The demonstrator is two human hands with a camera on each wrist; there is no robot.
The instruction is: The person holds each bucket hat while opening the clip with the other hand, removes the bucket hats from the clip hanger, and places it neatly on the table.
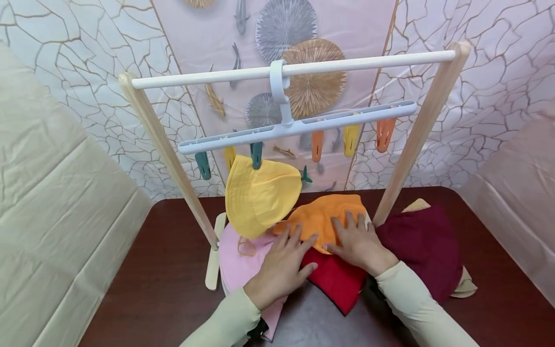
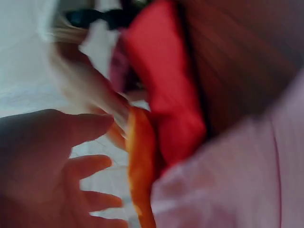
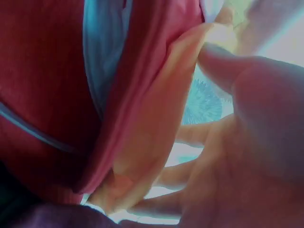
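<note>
An orange cloth hat (image 1: 314,217) lies on the pile below the rack. My right hand (image 1: 362,243) rests on its right part with fingers spread. At its left edge, my left hand (image 1: 279,267) reaches in with straight fingers, the fingertips near or touching the cloth. A red hat (image 1: 340,282) lies under the orange one, and a pink hat (image 1: 243,262) is left of it, partly behind my left hand. Above the pile a yellow bucket hat (image 1: 264,193) hangs by its brim from a yellow clip (image 1: 230,156) and a dark green clip (image 1: 257,155).
A pale blue clip hanger (image 1: 299,126) hooks over the white bar (image 1: 368,62) of a wooden stand. More clips hang from it, including an orange clip (image 1: 317,146). A maroon hat (image 1: 422,250) lies over beige cloth (image 1: 466,284) at the right of the dark table (image 1: 143,289).
</note>
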